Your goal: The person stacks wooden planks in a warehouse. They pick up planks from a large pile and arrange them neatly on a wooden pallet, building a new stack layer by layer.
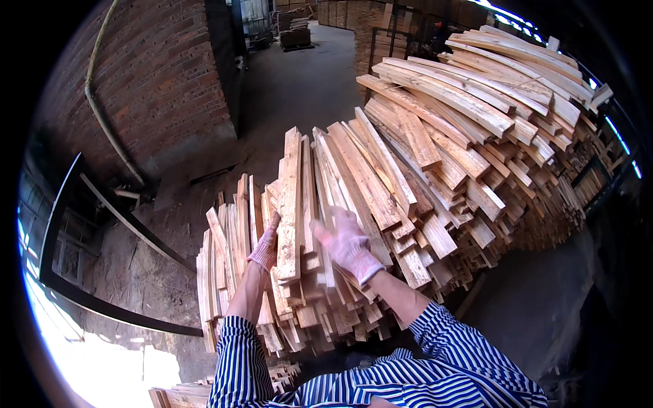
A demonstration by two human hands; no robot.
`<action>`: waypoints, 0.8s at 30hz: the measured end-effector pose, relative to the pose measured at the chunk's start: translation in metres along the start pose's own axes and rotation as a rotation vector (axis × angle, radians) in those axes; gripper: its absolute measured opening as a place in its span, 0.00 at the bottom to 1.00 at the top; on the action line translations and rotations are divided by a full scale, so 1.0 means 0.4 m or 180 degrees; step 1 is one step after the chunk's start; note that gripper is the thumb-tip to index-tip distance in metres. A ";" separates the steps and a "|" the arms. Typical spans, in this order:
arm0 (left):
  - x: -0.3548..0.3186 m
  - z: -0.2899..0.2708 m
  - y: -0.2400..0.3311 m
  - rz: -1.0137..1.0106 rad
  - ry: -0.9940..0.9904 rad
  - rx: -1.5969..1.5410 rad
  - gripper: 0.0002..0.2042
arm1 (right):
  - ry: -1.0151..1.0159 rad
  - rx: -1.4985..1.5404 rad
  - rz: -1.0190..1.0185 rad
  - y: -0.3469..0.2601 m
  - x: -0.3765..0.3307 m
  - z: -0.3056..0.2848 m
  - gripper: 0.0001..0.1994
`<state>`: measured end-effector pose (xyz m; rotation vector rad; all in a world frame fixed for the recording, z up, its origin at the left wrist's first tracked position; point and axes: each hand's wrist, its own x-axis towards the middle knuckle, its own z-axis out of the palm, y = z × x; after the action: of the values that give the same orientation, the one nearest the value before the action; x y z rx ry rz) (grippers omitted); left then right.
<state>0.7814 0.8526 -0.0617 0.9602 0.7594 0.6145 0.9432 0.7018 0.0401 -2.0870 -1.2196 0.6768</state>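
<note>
A wooden board (pixel 290 211) lies lengthwise on top of a large pile of sawn boards, pointing away from me. My left hand (pixel 266 243), in a pale pinkish work glove, rests against the left side of this board with its fingers stretched along it. On the other side, my right hand (pixel 347 246) wears a matching glove and hovers over the neighbouring boards (pixel 326 265). Its fingers are apart and somewhat blurred, with nothing visible in them. Whether its fingertips touch the wood is hard to make out.
To the right, the wood pile (pixel 469 136) rises higher, with uneven board ends sticking out toward me. A dark metal frame (pixel 122 316) stands at the left, before a brick wall (pixel 156 81) with a pipe (pixel 102 112). Farther back, stacked wood (pixel 296 37) stands beside a concrete floor (pixel 299 81).
</note>
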 end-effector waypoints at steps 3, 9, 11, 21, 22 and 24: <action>0.036 0.017 -0.006 -0.0150 0.0066 0.0130 0.54 | -0.0046 -0.0456 0.0601 -0.050 0.092 0.051 0.54; 0.011 -0.043 -0.086 0.0073 0.0541 -0.0065 0.51 | -0.0221 -0.2228 0.0424 -0.188 0.033 0.166 0.51; -0.061 -0.049 -0.108 0.0025 0.0570 -0.0218 0.51 | -0.0150 -0.2450 0.0094 -0.180 -0.017 0.201 0.51; -0.418 -0.134 -0.224 -0.0938 0.0046 -0.1309 0.49 | 0.0607 0.0384 -0.0768 0.099 -0.373 0.362 0.65; -0.427 -0.109 -0.218 -0.0676 0.0431 -0.0656 0.50 | 0.0623 0.0415 -0.0668 0.114 -0.373 0.373 0.65; -0.469 -0.070 -0.187 -0.0725 0.0623 -0.0504 0.51 | 0.0613 0.0661 -0.0692 0.124 -0.389 0.378 0.64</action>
<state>0.6575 0.6922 -0.0834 0.6629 0.9644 0.5644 0.7981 0.5829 -0.0796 -1.7736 -1.1912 0.4694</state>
